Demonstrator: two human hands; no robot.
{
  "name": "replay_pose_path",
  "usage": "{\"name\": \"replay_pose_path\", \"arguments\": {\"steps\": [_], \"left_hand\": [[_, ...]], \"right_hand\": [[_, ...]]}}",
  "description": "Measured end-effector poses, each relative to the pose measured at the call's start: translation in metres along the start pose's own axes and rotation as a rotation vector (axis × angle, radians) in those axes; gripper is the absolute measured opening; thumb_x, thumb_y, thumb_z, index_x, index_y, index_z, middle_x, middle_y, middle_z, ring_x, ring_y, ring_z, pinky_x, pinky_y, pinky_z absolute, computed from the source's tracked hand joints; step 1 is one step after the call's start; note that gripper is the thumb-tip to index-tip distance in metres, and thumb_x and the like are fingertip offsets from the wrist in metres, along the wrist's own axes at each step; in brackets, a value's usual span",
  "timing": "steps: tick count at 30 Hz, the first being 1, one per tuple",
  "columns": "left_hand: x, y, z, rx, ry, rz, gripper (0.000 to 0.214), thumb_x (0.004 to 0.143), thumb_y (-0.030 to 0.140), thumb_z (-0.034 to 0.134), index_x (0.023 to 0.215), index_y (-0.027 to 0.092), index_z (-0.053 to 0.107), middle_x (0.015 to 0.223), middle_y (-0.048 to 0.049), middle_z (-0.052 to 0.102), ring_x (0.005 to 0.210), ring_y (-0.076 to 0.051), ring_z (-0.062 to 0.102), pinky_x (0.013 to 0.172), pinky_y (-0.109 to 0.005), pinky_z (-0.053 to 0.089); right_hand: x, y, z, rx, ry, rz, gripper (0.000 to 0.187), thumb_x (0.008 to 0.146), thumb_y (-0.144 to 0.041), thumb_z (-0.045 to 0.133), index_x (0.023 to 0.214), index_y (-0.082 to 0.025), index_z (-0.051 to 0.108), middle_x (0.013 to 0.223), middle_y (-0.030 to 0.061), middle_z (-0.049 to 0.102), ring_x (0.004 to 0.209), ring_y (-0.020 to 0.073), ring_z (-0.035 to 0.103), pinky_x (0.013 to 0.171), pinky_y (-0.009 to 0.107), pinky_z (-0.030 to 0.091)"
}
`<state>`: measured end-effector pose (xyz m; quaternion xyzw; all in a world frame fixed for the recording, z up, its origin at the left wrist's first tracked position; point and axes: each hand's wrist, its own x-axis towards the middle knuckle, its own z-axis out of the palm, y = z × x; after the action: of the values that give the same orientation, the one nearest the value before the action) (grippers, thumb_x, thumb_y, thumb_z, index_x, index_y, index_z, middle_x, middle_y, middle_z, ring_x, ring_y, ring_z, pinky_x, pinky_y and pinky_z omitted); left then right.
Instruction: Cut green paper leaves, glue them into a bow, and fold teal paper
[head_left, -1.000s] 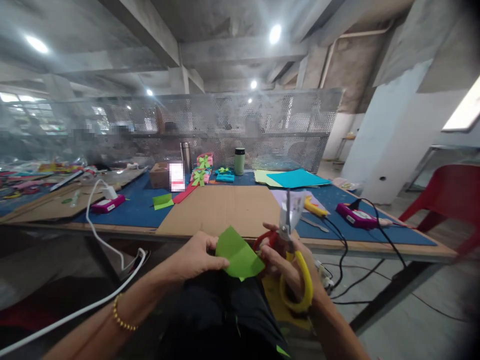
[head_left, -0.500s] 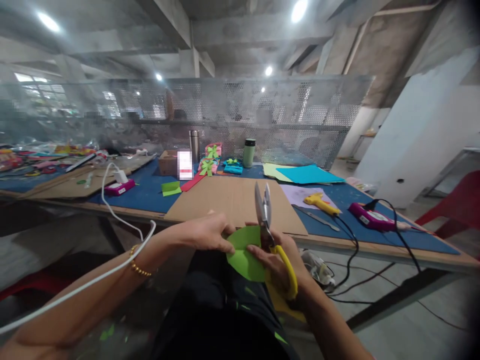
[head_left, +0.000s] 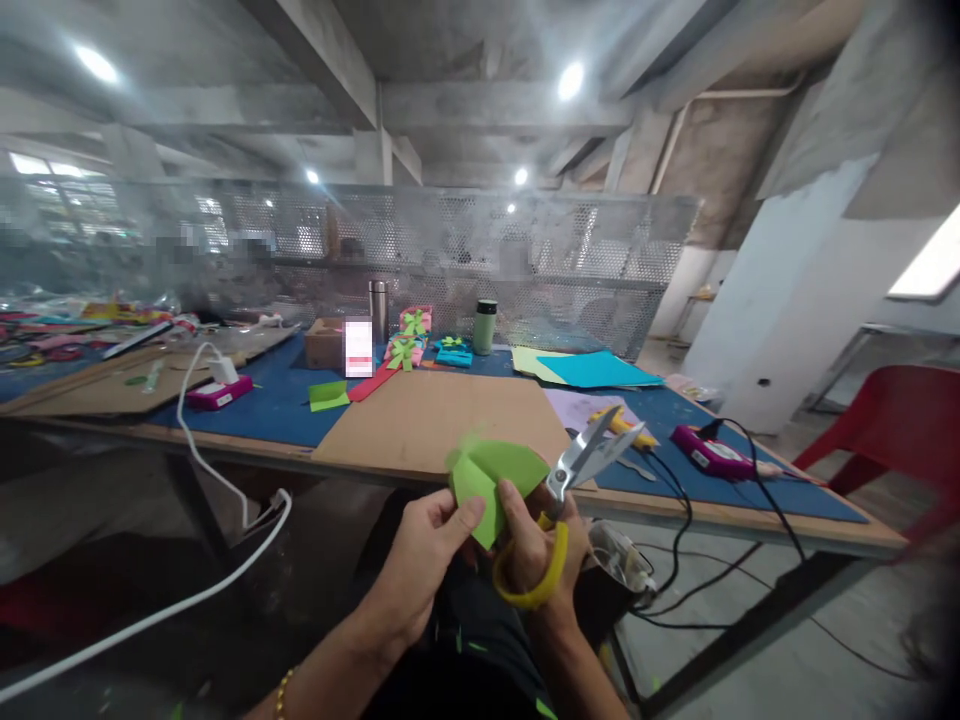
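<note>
Noting left hand (head_left: 431, 545): position, grip? (Obs. 1)

Low centre, just in front of the tabletop (head_left: 277, 405) edge, above the lap. Fingers are pinched on a folded green paper (head_left: 495, 475), thumb on its near face. (Obs. 2)

Right hand (head_left: 536, 550)? (Obs. 1)

Just beside the left, thumb against the paper's lower right part. Fingers pass through the yellow loops of the scissors (head_left: 574, 475) and are closed round them. Blades point up and right, slightly parted, just beside the paper's right corner; I cannot tell whether they touch it. (Obs. 2)

Paper location? (Obs. 1)

In the air between both hands, in front of the cardboard sheet (head_left: 442, 415), not resting on it. Upper left edge is blurred. (Obs. 2)

Surroundings? (Obs. 1)

Right part of tabletop: yellow glue gun (head_left: 626, 425), magenta device (head_left: 709, 455) with a black cord, teal sheets (head_left: 592, 370). Far side: green bottle (head_left: 484, 325), steel flask (head_left: 377, 310). White cable (head_left: 217, 590) hangs off the left. Red chair (head_left: 885, 420) stands at right. (Obs. 2)
</note>
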<state>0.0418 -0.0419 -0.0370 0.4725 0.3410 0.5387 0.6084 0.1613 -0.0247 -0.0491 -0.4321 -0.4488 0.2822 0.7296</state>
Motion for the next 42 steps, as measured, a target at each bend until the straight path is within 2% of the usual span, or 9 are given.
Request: {"name": "replay_pose_path", "arguments": {"steps": [6, 9, 11, 16, 19, 25, 30, 37, 42], "left_hand": [[0.004, -0.004, 0.002, -0.177, 0.096, 0.027, 0.032, 0.073, 0.037, 0.081, 0.092, 0.011, 0.076, 0.078, -0.0055, 0.071, 0.069, -0.014, 0.059, 0.068, -0.025, 0.047], [0.003, -0.005, -0.002, -0.113, 0.114, 0.063, 0.027, 0.074, 0.034, 0.079, 0.090, 0.013, 0.076, 0.077, -0.0037, 0.071, 0.068, -0.014, 0.058, 0.068, -0.026, 0.047], [0.003, -0.003, -0.008, -0.001, 0.144, 0.102, 0.024, 0.075, 0.035, 0.077, 0.083, 0.013, 0.075, 0.074, -0.0025, 0.070, 0.067, -0.015, 0.058, 0.066, -0.026, 0.047], [0.006, 0.016, -0.039, 0.304, 0.182, 0.217, 0.023, 0.077, 0.035, 0.072, 0.081, 0.013, 0.074, 0.074, -0.0008, 0.067, 0.070, -0.016, 0.057, 0.064, -0.024, 0.045], [0.008, 0.027, -0.057, 0.408, 0.229, 0.260, 0.021, 0.078, 0.034, 0.071, 0.076, 0.013, 0.072, 0.070, 0.0008, 0.063, 0.067, -0.014, 0.053, 0.061, -0.022, 0.041], [0.007, 0.032, -0.068, 0.422, 0.277, 0.242, 0.022, 0.076, 0.035, 0.071, 0.074, 0.012, 0.071, 0.067, 0.0006, 0.061, 0.064, -0.013, 0.051, 0.059, -0.023, 0.038], [0.005, 0.030, -0.070, 0.380, 0.261, 0.226, 0.021, 0.075, 0.034, 0.073, 0.078, 0.013, 0.073, 0.071, -0.0001, 0.065, 0.064, -0.014, 0.053, 0.060, -0.023, 0.041], [0.001, 0.028, -0.069, 0.306, 0.251, 0.176, 0.020, 0.073, 0.033, 0.074, 0.075, 0.013, 0.073, 0.068, -0.0001, 0.065, 0.064, -0.015, 0.056, 0.059, -0.023, 0.042], [0.000, 0.027, -0.067, 0.299, 0.243, 0.168, 0.019, 0.074, 0.031, 0.074, 0.079, 0.013, 0.074, 0.071, 0.0000, 0.068, 0.066, -0.015, 0.057, 0.060, -0.023, 0.044]], "right_hand": [[-0.017, 0.013, 0.008, 0.094, 0.015, 0.041, 0.065, 0.077, -0.041, 0.077, 0.133, -0.015, 0.057, 0.106, 0.0134, 0.074, 0.093, 0.0291, 0.071, 0.085, 0.042, 0.059], [-0.022, 0.016, 0.009, 0.119, -0.009, 0.058, 0.068, 0.079, -0.040, 0.077, 0.137, -0.016, 0.053, 0.110, 0.0132, 0.073, 0.096, 0.0284, 0.071, 0.087, 0.041, 0.058], [-0.023, 0.017, 0.006, 0.095, -0.040, 0.067, 0.068, 0.079, -0.042, 0.076, 0.138, -0.017, 0.052, 0.105, 0.0116, 0.073, 0.091, 0.0270, 0.071, 0.081, 0.038, 0.060], [-0.018, 0.019, -0.018, -0.162, -0.269, 0.090, 0.055, 0.085, -0.049, 0.067, 0.129, -0.016, 0.059, 0.074, 0.0017, 0.066, 0.058, 0.0176, 0.062, 0.055, 0.029, 0.055], [-0.019, 0.022, -0.041, -0.278, -0.431, 0.128, 0.051, 0.088, -0.052, 0.063, 0.125, -0.017, 0.062, 0.067, -0.0012, 0.059, 0.050, 0.0151, 0.055, 0.047, 0.027, 0.049], [-0.034, 0.029, -0.070, -0.365, -0.653, 0.035, 0.044, 0.085, -0.048, 0.066, 0.118, -0.020, 0.069, 0.072, 0.0031, 0.064, 0.063, 0.0198, 0.060, 0.057, 0.029, 0.053], [-0.039, 0.030, -0.070, -0.348, -0.799, 0.045, 0.048, 0.084, -0.044, 0.068, 0.125, -0.020, 0.067, 0.078, 0.0046, 0.066, 0.070, 0.0227, 0.063, 0.064, 0.031, 0.054], [-0.034, 0.020, -0.062, -0.358, -0.860, 0.050, 0.051, 0.087, -0.050, 0.061, 0.125, -0.016, 0.064, 0.082, 0.0036, 0.062, 0.070, 0.0192, 0.056, 0.063, 0.028, 0.048], [-0.027, 0.012, -0.058, -0.381, -0.845, 0.056, 0.053, 0.086, -0.052, 0.062, 0.124, -0.015, 0.064, 0.078, 0.0010, 0.055, 0.068, 0.0166, 0.050, 0.060, 0.026, 0.043]]}}
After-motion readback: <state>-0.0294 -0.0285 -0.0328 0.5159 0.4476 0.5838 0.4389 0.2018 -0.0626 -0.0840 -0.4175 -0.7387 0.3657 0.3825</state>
